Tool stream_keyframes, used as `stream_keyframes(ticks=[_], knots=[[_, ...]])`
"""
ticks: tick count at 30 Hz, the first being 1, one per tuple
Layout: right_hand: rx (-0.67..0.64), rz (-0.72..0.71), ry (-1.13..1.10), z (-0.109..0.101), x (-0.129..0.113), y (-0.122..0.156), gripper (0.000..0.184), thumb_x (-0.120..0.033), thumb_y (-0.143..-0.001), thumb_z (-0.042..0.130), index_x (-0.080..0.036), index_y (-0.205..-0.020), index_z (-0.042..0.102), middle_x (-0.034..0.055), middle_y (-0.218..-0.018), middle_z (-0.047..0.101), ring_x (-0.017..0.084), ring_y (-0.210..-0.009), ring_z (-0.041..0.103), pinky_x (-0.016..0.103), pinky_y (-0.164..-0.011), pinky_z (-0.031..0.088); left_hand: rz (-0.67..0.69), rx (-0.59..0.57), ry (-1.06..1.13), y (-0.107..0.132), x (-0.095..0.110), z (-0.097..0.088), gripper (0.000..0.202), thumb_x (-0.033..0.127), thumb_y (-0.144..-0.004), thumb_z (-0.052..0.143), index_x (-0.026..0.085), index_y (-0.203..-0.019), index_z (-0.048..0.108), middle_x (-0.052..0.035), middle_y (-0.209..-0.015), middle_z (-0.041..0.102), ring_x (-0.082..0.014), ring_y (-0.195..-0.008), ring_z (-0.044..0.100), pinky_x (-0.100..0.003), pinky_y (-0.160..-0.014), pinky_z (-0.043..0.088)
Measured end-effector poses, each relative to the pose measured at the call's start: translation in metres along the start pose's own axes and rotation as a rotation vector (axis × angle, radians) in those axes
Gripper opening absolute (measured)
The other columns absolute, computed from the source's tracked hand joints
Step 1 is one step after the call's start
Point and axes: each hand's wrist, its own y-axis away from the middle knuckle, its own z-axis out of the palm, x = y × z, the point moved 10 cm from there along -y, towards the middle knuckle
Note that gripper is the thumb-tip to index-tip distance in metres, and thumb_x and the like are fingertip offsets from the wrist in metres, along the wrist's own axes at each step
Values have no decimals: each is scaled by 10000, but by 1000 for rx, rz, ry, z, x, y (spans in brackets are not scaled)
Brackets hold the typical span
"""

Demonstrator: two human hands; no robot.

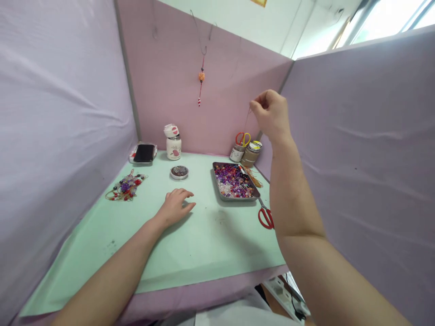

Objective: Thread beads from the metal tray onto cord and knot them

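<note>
So I've got the right hand up high, thumb and fingertips pinched on a thin thread hanging nearly vertical, slanting slightly left; can't make out its lower end. Left hand: resting on the green tabletop, fingers loosely apart. White bottle's lettering's too small to read.

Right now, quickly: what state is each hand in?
Left hand: open, low at the table, nothing visible in its grasp.
Right hand: closed, raised, pinching a thin thread.
</note>
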Motion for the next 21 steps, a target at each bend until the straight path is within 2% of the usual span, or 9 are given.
stream_keyframes(ticks=[4,8,11,14,16,19,21], knots=[[32,58,9,-7,-33,-12,161,-204,-824,584,-190,-695,488,-24,-679,515,80,-653,440,252,-695,400,-1,5,26,-1,-5,2,352,425,-816,506,188,-1051,619,-92,-1056,616,-259,-1057,527,-451,-952,359],[40,-24,-79,-12,-78,-19,158,-117,-794,572,-188,-681,486,-25,-677,536,62,-623,421,218,-626,373,-22,46,159,-4,-11,0,334,392,-807,516,162,-1027,619,-102,-1021,625,-228,-981,553,-403,-927,407],[-14,-117,-193,-8,-120,-20,182,-91,-803,543,-204,-681,469,-30,-693,545,60,-631,453,203,-616,387,-202,50,393,-4,-28,0,335,392,-793,545,159,-1024,610,-98,-966,642,-204,-879,588,-377,-869,457],[-118,-138,-291,6,-158,-16,206,-86,-804,528,-218,-669,448,-29,-694,562,69,-633,506,201,-591,407,-442,-31,861,3,-41,13,382,402,-793,586,154,-1081,561,-113,-985,660,-176,-816,631,-339,-806,505],[-202,-136,-324,21,-178,-10,211,-95,-798,537,-225,-653,455,-28,-699,580,79,-652,532,192,-553,403,-552,-152,1145,9,-37,23,389,417,-816,582,152,-1098,543,-138,-991,672,-184,-835,659,-324,-775,528],[-282,-138,-362,41,-194,0,230,-125,-786,585,-236,-620,469,-26,-690,608,91,-652,548,191,-523,409,-601,-343,1354,17,-24,28,354,413,-872,516,137,-1087,566,-157,-995,682,-198,-876,676,-316,-776,542],[-298,-117,-410,49,-194,7,241,-130,-776,606,-240,-609,472,-21,-669,615,93,-628,551,198,-515,416,-593,-391,1404,19,-19,26,338,397,-896,481,122,-1053,598,-156,-999,686,-190,-887,677,-310,-799,540]])
